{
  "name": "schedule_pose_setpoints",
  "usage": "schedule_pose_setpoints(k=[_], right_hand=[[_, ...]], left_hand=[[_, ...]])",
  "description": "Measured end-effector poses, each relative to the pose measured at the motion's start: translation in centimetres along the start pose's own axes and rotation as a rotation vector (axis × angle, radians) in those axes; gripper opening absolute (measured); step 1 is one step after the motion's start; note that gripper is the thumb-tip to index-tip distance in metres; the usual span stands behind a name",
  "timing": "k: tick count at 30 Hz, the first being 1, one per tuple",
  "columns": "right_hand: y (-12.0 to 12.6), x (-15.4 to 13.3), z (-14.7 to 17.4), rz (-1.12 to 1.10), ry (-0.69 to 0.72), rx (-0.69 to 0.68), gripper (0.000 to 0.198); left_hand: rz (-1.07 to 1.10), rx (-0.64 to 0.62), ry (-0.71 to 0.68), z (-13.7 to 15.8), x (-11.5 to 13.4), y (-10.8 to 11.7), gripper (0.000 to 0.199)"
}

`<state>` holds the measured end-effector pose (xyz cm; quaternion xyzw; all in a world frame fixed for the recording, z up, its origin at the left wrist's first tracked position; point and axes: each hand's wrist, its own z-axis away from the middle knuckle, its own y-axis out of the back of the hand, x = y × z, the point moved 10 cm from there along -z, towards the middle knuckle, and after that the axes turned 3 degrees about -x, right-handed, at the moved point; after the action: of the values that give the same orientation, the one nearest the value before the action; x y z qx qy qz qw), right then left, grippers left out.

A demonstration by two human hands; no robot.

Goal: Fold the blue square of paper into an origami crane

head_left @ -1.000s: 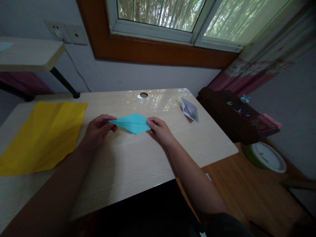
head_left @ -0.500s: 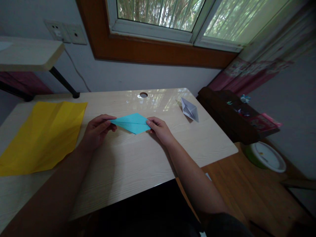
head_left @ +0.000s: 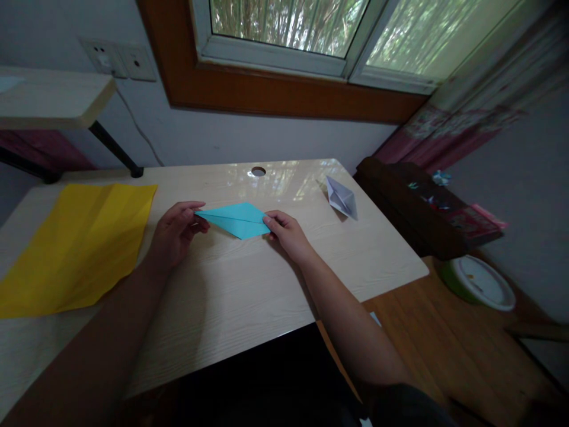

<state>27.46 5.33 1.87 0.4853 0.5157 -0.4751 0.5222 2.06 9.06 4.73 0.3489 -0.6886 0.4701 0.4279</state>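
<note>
A folded sheet of turquoise paper, kite-like with a crease along its length, is held just above the desk between my hands. At its pointed left tip, my left hand has the thumb and fingers about the paper. My right hand pinches the other end, thumb on top and fingers underneath, so that end is partly covered. A shadow falls on the desk below the paper.
Yellow paper covers the left of the desk. A folded white paper boat stands near the right edge. A shelf rises at the back left; a round bin is on the floor to the right.
The left tip of the turquoise paper has shifted slightly left and up, along with my left hand. My right hand stays almost in place, still pinching its end.
</note>
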Motion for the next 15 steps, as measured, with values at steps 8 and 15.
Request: schedule_pose_setpoints(k=[8,15], right_hand=[[0.3,-0.3,0.1,0.048,0.045,0.047,0.038],[-1.4,-0.3,0.4,0.097,0.05,-0.059,0.037]], left_hand=[[-0.119,-0.207,0.198,0.5,-3.4,-2.1,0.034],[-0.262,-0.106,0.297,0.8,-5.3,-0.9,0.036]])
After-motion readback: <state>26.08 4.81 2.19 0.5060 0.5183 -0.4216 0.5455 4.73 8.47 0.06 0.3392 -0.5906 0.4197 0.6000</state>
